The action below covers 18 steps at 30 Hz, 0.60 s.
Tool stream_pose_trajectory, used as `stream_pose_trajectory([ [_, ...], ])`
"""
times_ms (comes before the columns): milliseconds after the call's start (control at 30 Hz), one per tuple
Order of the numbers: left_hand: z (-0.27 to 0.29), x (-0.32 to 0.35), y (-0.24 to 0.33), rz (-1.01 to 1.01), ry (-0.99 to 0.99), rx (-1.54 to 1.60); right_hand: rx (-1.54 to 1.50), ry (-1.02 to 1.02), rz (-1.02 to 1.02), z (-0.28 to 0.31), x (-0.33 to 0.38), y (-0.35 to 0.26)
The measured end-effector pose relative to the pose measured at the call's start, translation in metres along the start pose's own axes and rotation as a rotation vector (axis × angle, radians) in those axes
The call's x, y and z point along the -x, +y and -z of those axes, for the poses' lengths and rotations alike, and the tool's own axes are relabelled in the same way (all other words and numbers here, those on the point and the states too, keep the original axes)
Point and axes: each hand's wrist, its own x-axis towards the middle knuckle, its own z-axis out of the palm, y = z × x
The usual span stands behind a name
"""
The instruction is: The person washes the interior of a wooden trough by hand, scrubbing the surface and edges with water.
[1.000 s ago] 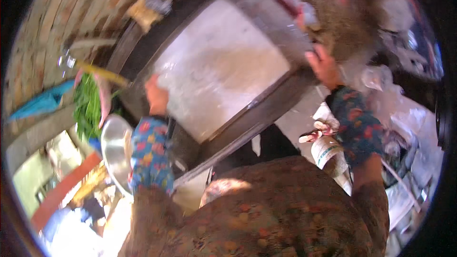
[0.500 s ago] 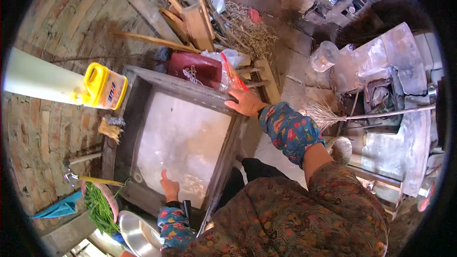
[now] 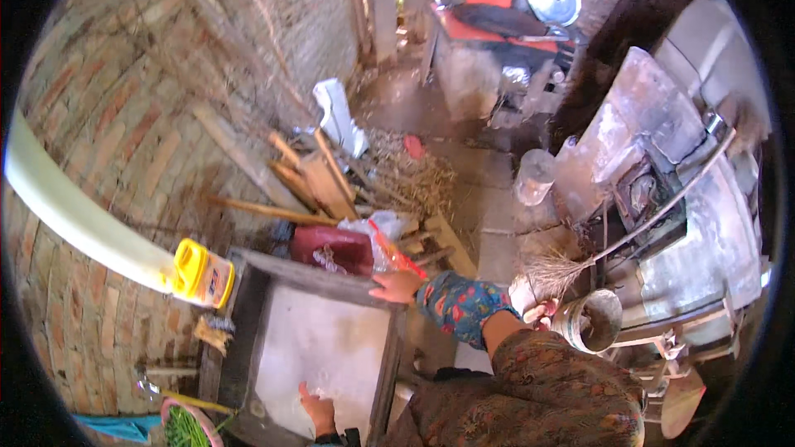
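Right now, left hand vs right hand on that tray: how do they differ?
The left hand lies flat on the pale inner floor of the tray at its near end; the right hand grips the far rim. The left hand's sleeve is nearly cut off by the picture edge; the right hand's patterned sleeve shows fully. Both are bare and touch the tray.

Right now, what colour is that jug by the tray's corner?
The jug is yellow with a yellow cap, sitting beside the tray. The head view shows it best.

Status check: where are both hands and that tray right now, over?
Left hand flat on the tray's pale surface, near edge. Right hand gripping the far rim. Red container and plastic bag right behind the tray; yellow jug at its left corner.
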Motion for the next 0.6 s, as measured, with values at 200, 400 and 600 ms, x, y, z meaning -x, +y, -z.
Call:
stream_pose_trajectory([
  [200,0.01,0.012,0.075,0.037,0.087,0.158,0.205,0.39,0.356,-0.012,-0.016,-0.051],
  [400,0.024,0.017,0.136,0.179,-0.074,0.81,-0.561,-0.041,0.5,-0.085,0.018,-0.152],
  [600,0.032,0.023,0.119,0.123,-0.127,1.003,-0.655,-0.088,0.514,-0.097,0.041,-0.166],
])
